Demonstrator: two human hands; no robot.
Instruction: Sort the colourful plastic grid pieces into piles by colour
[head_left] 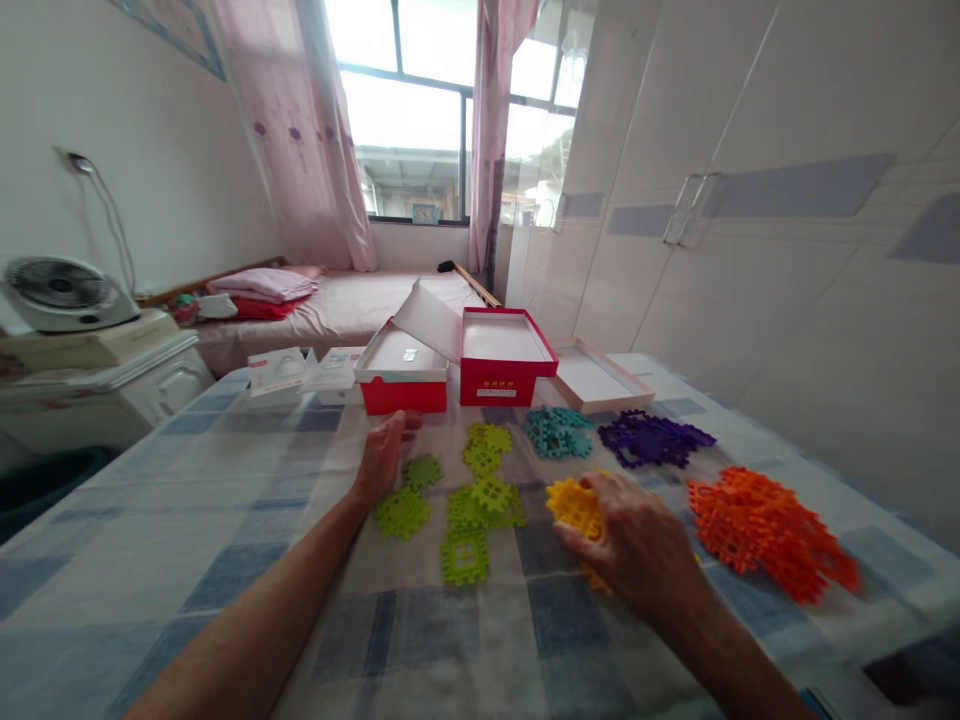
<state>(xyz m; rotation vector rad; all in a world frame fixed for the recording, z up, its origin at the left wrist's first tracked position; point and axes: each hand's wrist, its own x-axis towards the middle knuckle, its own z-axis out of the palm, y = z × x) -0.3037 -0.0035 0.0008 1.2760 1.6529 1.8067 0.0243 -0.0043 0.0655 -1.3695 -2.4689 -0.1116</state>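
My right hand point(634, 535) is closed around yellow interlocking building pieces point(574, 505); more yellow shows under and behind the palm. My left hand point(386, 455) rests on the tablecloth just in front of the red box with a white inside point(405, 392), fingers stretched out and holding nothing. Lime-green interlocking pieces point(465, 557) lie scattered between the hands, some overlapping. Beyond my right hand are a teal heap point(559, 433) and a purple heap point(649, 438) of similar pieces. To its right spreads an orange heap point(772, 530).
A magenta box point(499, 385) stands open at the table's back, with a shallow lid point(596, 378) to its right. White boxes point(281, 372) sit at back left. The checked tablecloth point(427, 650) covers the table. Beyond are a bed point(382, 295), a fan point(64, 290) and wardrobe doors point(787, 260).
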